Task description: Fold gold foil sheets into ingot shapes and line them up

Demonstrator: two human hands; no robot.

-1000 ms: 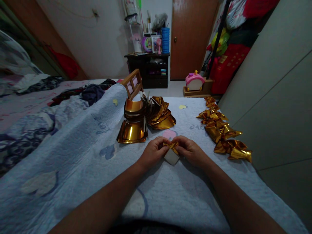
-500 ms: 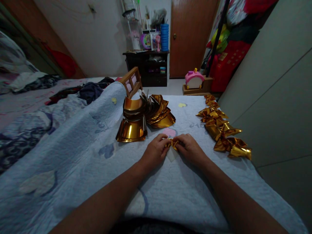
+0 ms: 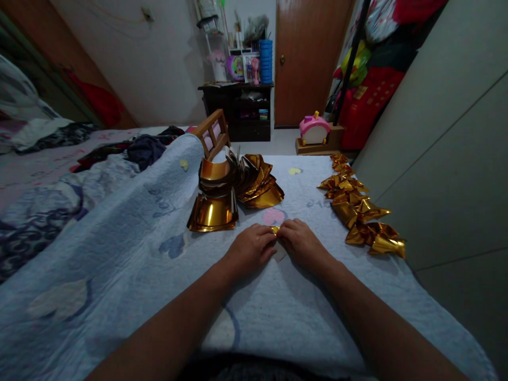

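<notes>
My left hand (image 3: 251,247) and my right hand (image 3: 300,242) press side by side on a small gold foil paper (image 3: 275,230) lying on the pale blue quilt (image 3: 130,248). The hands cover most of the paper; only a gold corner and a pale edge show between them. A stack of curled gold foil sheets (image 3: 232,191) sits just beyond my left hand. A row of folded gold paper pieces (image 3: 359,209) runs along the quilt's right side.
A wooden chair back (image 3: 212,135) rises behind the stack. Clothes (image 3: 146,148) lie on the bed at left. A grey wardrobe wall (image 3: 448,159) stands close on the right. A dark shelf unit (image 3: 238,108), a door and a pink toy (image 3: 313,129) are farther back.
The paper was held up with its white underside showing; now both hands have pressed it flat on the quilt and closed over it, hiding most of it.
</notes>
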